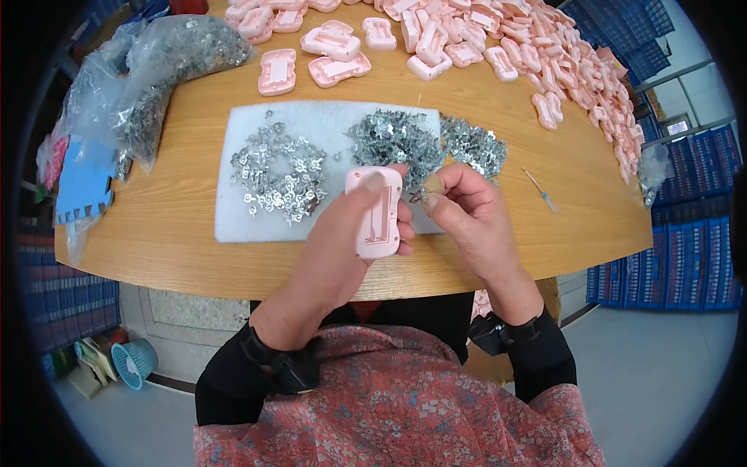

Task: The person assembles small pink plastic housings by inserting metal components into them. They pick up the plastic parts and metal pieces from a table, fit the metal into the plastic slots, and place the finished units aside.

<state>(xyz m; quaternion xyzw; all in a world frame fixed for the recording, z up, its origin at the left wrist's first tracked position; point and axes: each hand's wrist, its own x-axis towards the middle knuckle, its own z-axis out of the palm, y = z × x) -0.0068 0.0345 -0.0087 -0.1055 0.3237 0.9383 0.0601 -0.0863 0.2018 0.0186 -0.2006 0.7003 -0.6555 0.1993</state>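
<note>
My left hand (331, 233) is closed round a pink plastic housing (379, 229), whose long battery recess faces up, with the thumb lying over its upper part. Just right of the housing, my right hand (478, 222) pinches a small metal battery contact (420, 196) between thumb and forefinger. Both hands hover over the near edge of a white foam sheet (233, 210). On the sheet's left part lie loose flat metal contacts (282, 175). A dense heap of metal spring contacts (393, 140) rises beyond my hands, and more spring contacts (475, 148) spill right onto the wood.
Pink housings (467, 54) pile up along the table's far and right side. Clear bags (156, 78) of metal parts stand at the left, by a blue foam mat (85, 175). A thin screwdriver-like tool (539, 189) lies on the wooden table (179, 226) at right.
</note>
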